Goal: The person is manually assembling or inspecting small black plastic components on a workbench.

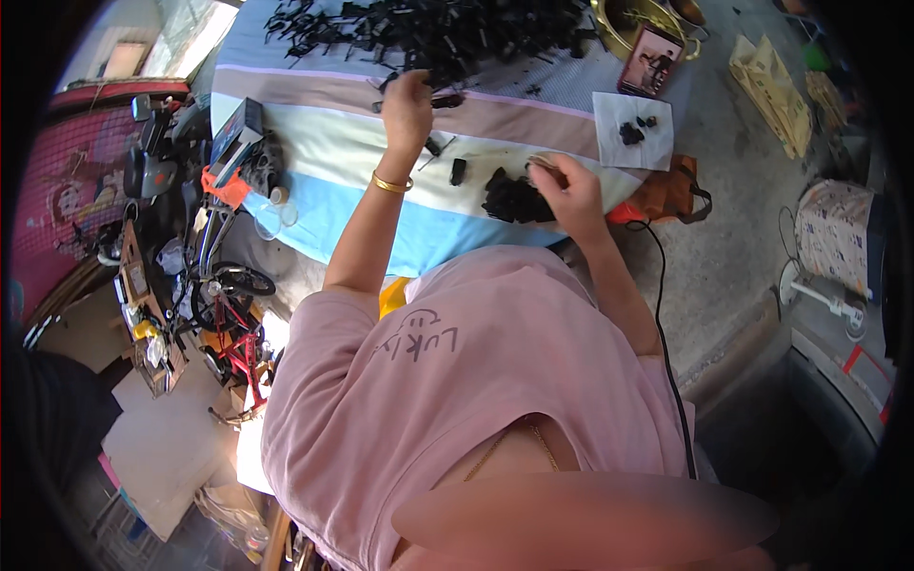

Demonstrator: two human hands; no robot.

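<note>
Taking the middle of the view as the dial's hub, a small pile of black pieces (pixel 514 198) lies toward 1 o'clock on the striped cloth (pixel 328 176) covering the table. The right hand (pixel 577 195) is at the pile's 2 o'clock edge, thumb and fingers drawn together — whether they pinch anything, I cannot tell. Near 12 o'clock lies a lone black block (pixel 459 171), with a thin-stemmed black piece (pixel 434 147) just beyond it.

Farther out, between 1 and 2, a white sheet (pixel 609 107) bears a few dark bits (pixel 630 133). The left hand (pixel 407 114), between 11 and 12, reaches to loose black pieces with its fingers curled — their grip cannot be made out. Beyond it, at 12, spreads a large heap of black parts (pixel 438 38); toward 1 stand a phone (pixel 652 60) and, behind it, a brass-coloured pot (pixel 604 21).
</note>
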